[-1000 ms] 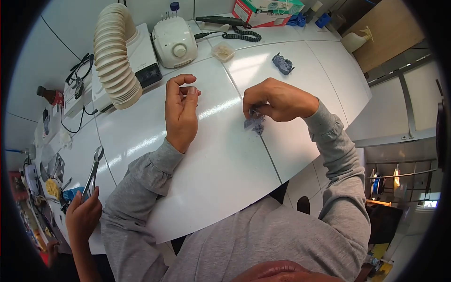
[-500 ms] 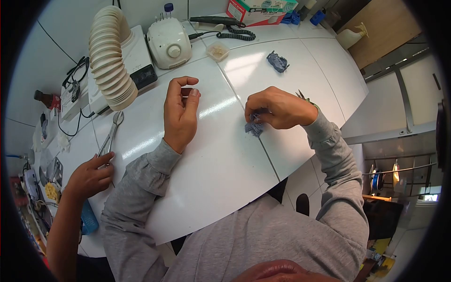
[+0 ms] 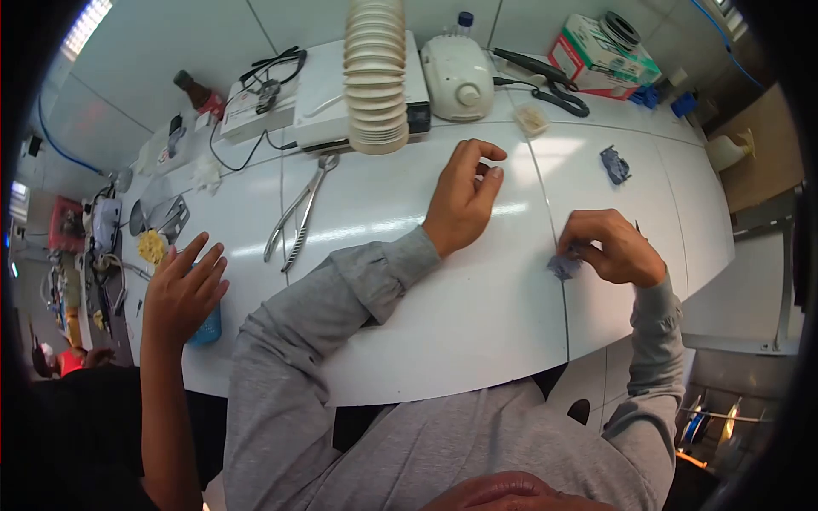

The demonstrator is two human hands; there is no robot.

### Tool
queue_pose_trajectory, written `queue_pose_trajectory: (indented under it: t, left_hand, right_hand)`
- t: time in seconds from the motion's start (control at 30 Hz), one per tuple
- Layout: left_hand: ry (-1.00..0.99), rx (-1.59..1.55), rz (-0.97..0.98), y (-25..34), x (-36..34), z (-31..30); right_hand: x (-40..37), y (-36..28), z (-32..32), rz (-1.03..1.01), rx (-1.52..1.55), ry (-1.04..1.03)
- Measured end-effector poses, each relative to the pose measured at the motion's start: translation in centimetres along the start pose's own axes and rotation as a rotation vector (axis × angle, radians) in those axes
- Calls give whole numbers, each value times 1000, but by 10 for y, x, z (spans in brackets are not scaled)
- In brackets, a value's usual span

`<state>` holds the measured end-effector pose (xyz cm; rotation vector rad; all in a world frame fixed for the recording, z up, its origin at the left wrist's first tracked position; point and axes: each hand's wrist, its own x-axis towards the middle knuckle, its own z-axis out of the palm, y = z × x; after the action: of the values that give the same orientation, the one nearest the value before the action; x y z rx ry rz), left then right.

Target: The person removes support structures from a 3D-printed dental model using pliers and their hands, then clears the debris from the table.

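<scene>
My right hand (image 3: 615,247) pinches a crumpled, textured grey-blue lump (image 3: 563,266) between thumb and fingers, low over the white table. A small dark pointed tip (image 3: 638,226) shows behind that hand; the rest of it is hidden. A second grey-blue lump (image 3: 614,165) lies farther back on the table. My left hand (image 3: 467,198) rests on its side near the middle, fingers loosely curled, thumb apart from them, holding nothing. Metal dental forceps (image 3: 300,209) lie on the table to its left. Another person's hand (image 3: 185,285) hovers at the left with fingers spread.
At the back stand a ribbed white hose (image 3: 376,81) over a white box unit, a white control box (image 3: 457,78), a black handpiece (image 3: 535,68) and a red-green carton (image 3: 601,55). A small clear tray (image 3: 532,120) sits before them. A yellow sponge (image 3: 152,247) lies at left.
The view has swung left. The other person's hand has let go of the forceps and drawn back. My right hand still pinches the lump; my left hand keeps its pose.
</scene>
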<state>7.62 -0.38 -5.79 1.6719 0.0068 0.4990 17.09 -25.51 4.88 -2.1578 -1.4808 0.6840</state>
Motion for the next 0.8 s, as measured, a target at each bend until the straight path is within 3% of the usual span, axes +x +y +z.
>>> queue_pose_trajectory:
  t: [0.1,0.13,0.23,0.37,0.47,0.53,0.67,0.73,0.8]
  left_hand:
    - [-6,-13,13,0,1,-1]
    - [-9,-9,14,1,1,-1]
    - [-33,20,13,2,1,-1]
    - [-53,51,7,4,2,-1]
    - [-58,81,38,1,3,2]
    - [-73,96,41,0,3,3]
    - [-129,93,5,-8,6,4]
    - [-168,91,14,0,4,6]
    - [-144,152,29,-6,7,4]
  right_hand:
    - [-42,-14,12,16,84,462]
    - [-63,-4,35,56,328,666]
    - [-105,4,109,82,365,1160]
    - [-128,16,183,248,314,1393]
    - [-98,-1,188,331,167,1744]
    - [-100,-3,195,352,171,1721]
    - [-95,9,192,145,151,1776]
    - [-94,4,189,260,139,1783]
    - [-96,17,186,209,-18,1786]
